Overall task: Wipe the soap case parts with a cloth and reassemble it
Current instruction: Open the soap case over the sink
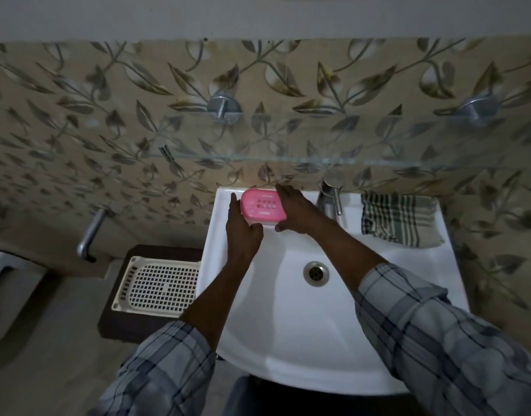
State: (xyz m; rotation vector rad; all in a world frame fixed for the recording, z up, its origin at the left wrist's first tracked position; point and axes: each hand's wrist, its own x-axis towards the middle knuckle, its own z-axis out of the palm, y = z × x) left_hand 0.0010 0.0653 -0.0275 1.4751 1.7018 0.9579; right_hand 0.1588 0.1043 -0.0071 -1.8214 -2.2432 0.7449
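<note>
A pink soap case (262, 208) with a slotted pink lid over a pale lower part sits at the back left corner of the white sink (378, 265). My left hand (243, 232) grips its left and near side. My right hand (294, 210) holds its right side, fingers reaching along the back edge. The case looks closed, lid on base. A green and white checked cloth (399, 219) lies folded on the sink's back right ledge, apart from both hands.
A chrome tap (330, 196) stands between the case and the cloth. The drain (316, 273) is in the basin's middle. A glass shelf (318, 160) juts out above the sink. A white perforated tray (159, 285) rests on a dark stand at the left.
</note>
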